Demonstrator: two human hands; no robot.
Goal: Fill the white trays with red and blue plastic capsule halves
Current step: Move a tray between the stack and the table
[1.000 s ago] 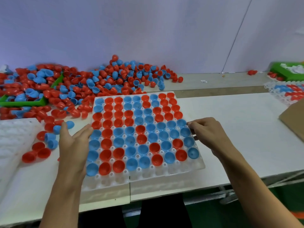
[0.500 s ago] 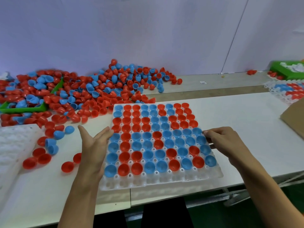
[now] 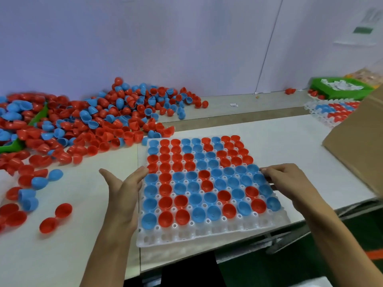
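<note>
White tray [image 3: 207,233] sits on the table [image 3: 290,141] in front of the person, slid to the right from where it lay a second ago, when its left edge was close to the loose pile. Now it is clear of the pile of capsule halves [image 3: 99,121], with bare table between tray and the scattered strays at left.

Left hand [image 3: 122,191]: fingers straight and spread, palm edge-on, pressed against the tray's left rim, pushing rather than gripping. Right hand [image 3: 290,181]: fingers curled over the tray's right rim, pinching it.

Capsule halves fill every row but the nearest one; that front row of sockets is bare.

My read: filling has paused and the tray is being carried off sideways, probably toward the other filled tray [image 3: 331,110] far right, beside the cardboard box [image 3: 356,154]. The near row is unfilled, so the tray is not quite complete.
</note>
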